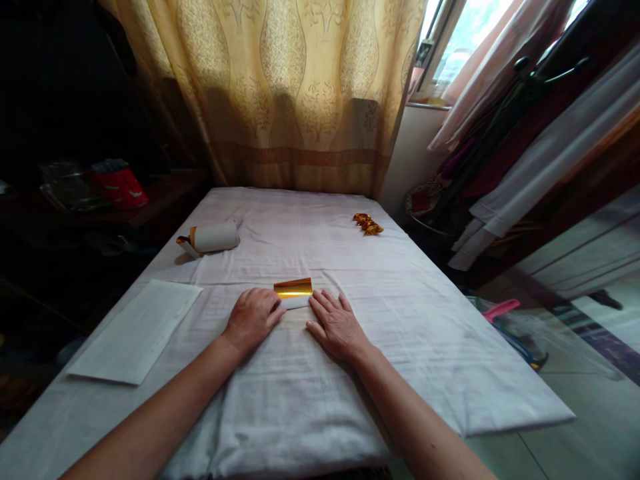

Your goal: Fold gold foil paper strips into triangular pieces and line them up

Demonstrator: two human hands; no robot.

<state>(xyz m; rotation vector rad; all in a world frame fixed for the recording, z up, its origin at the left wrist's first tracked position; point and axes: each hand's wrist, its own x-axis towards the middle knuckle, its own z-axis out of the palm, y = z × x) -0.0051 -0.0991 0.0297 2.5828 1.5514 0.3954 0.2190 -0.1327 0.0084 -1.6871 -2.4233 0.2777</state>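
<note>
A small sheet of gold foil paper (293, 288) lies on the cloth-covered table, its near edge folded over so that a white strip shows. At its left end is my left hand (253, 317), fingers curled and closed on the paper's edge; the fingertips are partly hidden. My right hand (336, 325) rests flat with fingers stretched out, their tips touching the right end of the white fold. Beyond, at the right, sit several shiny folded gold foil pieces (367, 225). Back left lies a white roll (215, 237) with a gold inner side at its loose end.
White paper sheets (137, 330) lie on the table's left side. A dark side table at the left holds a red container (120, 185) and a glass jug (70, 187). A patterned curtain (283, 87) hangs behind the table. Clothes (520, 173) hang at the right.
</note>
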